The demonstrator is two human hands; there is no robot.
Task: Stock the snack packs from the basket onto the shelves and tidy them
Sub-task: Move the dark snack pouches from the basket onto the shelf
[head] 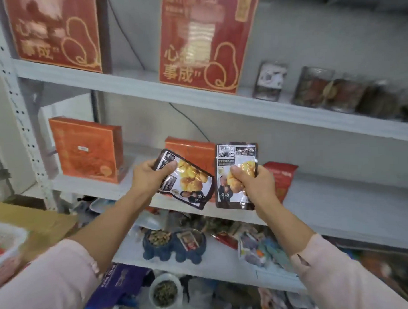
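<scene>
Grip: left grip (150, 177) pinches the tilted pack (187, 180); right grip (255, 182) clasps the upright pack (236, 174).
Place: both packs in front of the orange box (191, 150), over the middle shelf (338, 196).
Why: likely held face-out for shelving.

Head camera looks forward, apparently close, at the shelves (338, 196).

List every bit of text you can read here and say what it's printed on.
"油栗仁": upright snack pack gripped by the right hand.
"心", then "事成": larger red gift box, top shelf; characters between blurred.
"事成": left red gift box, top shelf.
Too blurred to read: print on the tilted snack pack in the left hand; lettering on the purple box below.
</scene>
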